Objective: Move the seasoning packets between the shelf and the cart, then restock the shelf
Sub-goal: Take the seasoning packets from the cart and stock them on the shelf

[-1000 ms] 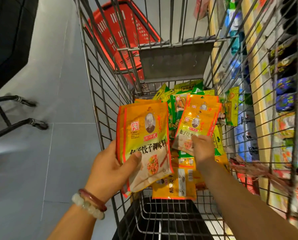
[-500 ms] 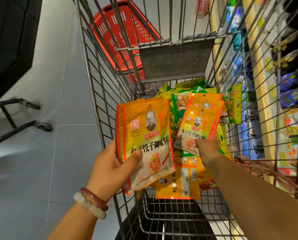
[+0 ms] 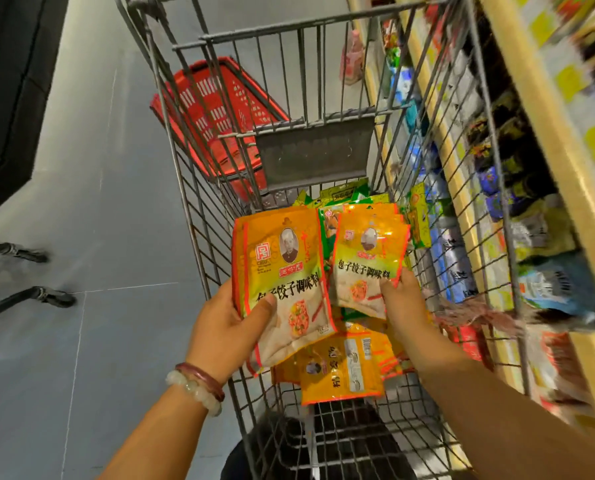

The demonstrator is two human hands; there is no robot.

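My left hand [image 3: 225, 327] grips a stack of orange-yellow seasoning packets [image 3: 282, 268] upright at the left wall of the wire cart [image 3: 192, 209]. My right hand [image 3: 401, 299] pinches the bottom edge of a second bunch of the same packets [image 3: 367, 251], held above the pile inside the cart and close beside the left stack. More orange and green packets [image 3: 341, 372] lie loose on the cart floor beneath both hands. The shelf [image 3: 559, 140], full of blurred goods, runs along the right of the cart.
A red plastic basket [image 3: 220, 109] stands on the grey floor beyond the cart's front. Black metal frame legs [image 3: 29, 296] reach in from the left. A grey flap [image 3: 315, 152] hangs on the cart's far wall. Red tassels [image 3: 469, 317] hang at its right side.
My right hand has lifted its bunch of packets up and toward the left stack. The view has tilted up, showing more of the cart front and shelf.
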